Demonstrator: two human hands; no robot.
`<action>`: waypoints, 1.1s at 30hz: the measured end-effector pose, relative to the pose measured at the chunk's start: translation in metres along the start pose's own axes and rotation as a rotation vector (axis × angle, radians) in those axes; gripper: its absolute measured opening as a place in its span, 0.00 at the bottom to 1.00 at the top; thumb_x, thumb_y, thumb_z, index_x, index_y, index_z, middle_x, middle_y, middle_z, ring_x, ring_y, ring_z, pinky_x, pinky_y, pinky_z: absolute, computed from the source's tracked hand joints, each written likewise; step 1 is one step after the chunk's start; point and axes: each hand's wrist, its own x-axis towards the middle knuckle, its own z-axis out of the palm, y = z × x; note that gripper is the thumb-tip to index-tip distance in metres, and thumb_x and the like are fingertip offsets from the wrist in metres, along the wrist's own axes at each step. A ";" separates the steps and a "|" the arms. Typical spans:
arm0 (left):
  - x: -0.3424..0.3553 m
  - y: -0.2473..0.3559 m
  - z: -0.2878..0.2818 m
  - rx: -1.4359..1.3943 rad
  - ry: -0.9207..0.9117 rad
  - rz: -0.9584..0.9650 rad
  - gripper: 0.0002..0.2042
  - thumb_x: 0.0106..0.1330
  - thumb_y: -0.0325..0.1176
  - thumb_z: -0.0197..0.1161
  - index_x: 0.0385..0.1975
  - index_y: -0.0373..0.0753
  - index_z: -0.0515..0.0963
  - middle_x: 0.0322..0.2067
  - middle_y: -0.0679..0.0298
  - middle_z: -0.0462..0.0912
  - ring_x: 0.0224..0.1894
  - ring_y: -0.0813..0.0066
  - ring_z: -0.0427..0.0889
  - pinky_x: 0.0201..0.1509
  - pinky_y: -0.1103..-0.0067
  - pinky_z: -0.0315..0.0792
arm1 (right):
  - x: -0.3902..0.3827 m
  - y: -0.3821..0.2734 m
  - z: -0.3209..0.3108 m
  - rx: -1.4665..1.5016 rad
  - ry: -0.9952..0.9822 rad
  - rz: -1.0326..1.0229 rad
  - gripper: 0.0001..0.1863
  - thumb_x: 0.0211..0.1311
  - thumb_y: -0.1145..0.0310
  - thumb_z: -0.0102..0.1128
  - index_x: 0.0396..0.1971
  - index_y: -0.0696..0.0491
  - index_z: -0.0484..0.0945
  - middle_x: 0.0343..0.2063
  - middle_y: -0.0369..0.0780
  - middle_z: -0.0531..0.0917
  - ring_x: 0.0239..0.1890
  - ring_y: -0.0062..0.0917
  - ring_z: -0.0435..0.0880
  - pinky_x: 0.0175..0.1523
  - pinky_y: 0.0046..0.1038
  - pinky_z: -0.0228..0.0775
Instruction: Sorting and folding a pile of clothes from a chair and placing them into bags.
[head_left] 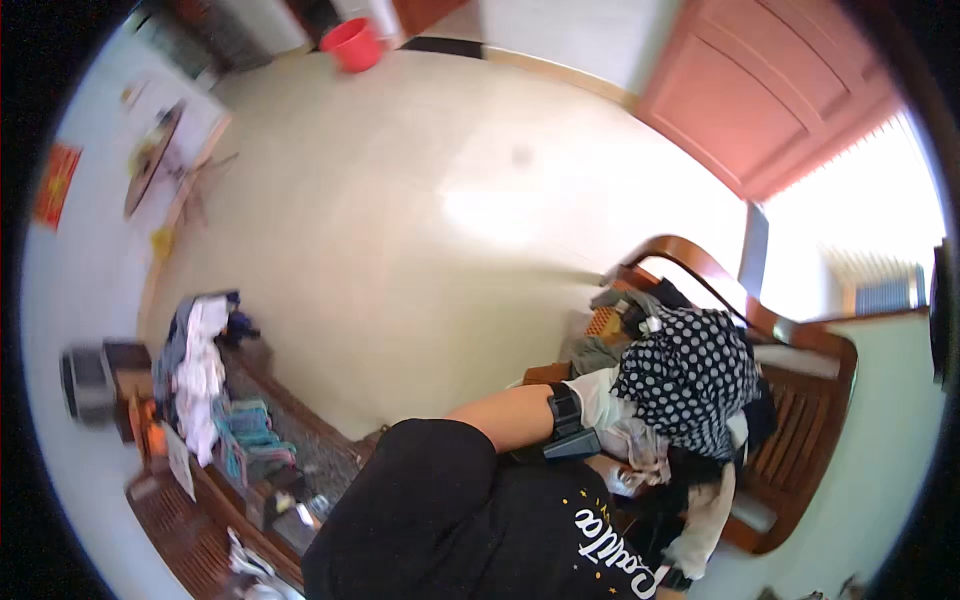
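My left forearm [500,415], with a black strap at the wrist, reaches into a pile of clothes on a wooden bench [795,440] at the right. Its hand is hidden at a white cloth [595,390], beside a black-and-white polka-dot garment [685,360]. Another black band [675,578] shows on my right wrist at the lower right, beside a pale beige garment [705,515]; that hand's fingers cannot be made out among the fabric. Grey, pink and dark fabrics lie mixed between my arms. My black shirt fills the bottom middle.
At the left are a stone-topped table [330,445] bearing clothes [200,380] and teal hangers [250,440], and a wooden seat [180,530]. A red bucket [353,42] stands at the back, a folded round table [152,160] by the left wall, and a door [750,90] at the upper right.
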 end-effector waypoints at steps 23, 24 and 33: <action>-0.284 -0.150 -0.044 0.240 0.532 1.238 0.17 0.67 0.44 0.53 0.49 0.40 0.74 0.45 0.58 0.78 0.47 0.67 0.76 0.53 0.69 0.70 | -0.121 0.153 0.264 -0.764 -1.548 0.567 0.42 0.61 0.39 0.49 0.67 0.52 0.55 0.65 0.41 0.63 0.63 0.32 0.65 0.66 0.38 0.60; -0.297 -0.153 -0.043 0.234 0.547 1.290 0.17 0.67 0.43 0.54 0.49 0.40 0.74 0.44 0.59 0.78 0.46 0.67 0.77 0.53 0.70 0.70 | -0.130 0.156 0.276 -0.796 -1.616 0.554 0.43 0.61 0.38 0.49 0.67 0.52 0.55 0.65 0.41 0.63 0.63 0.32 0.65 0.66 0.38 0.60; -0.370 -0.252 -0.025 0.414 0.953 1.844 0.15 0.66 0.42 0.56 0.46 0.41 0.75 0.40 0.61 0.80 0.41 0.70 0.80 0.48 0.72 0.74 | -0.202 0.148 0.305 -0.913 -1.607 0.586 0.24 0.68 0.58 0.45 0.56 0.59 0.70 0.52 0.49 0.77 0.52 0.38 0.79 0.56 0.44 0.75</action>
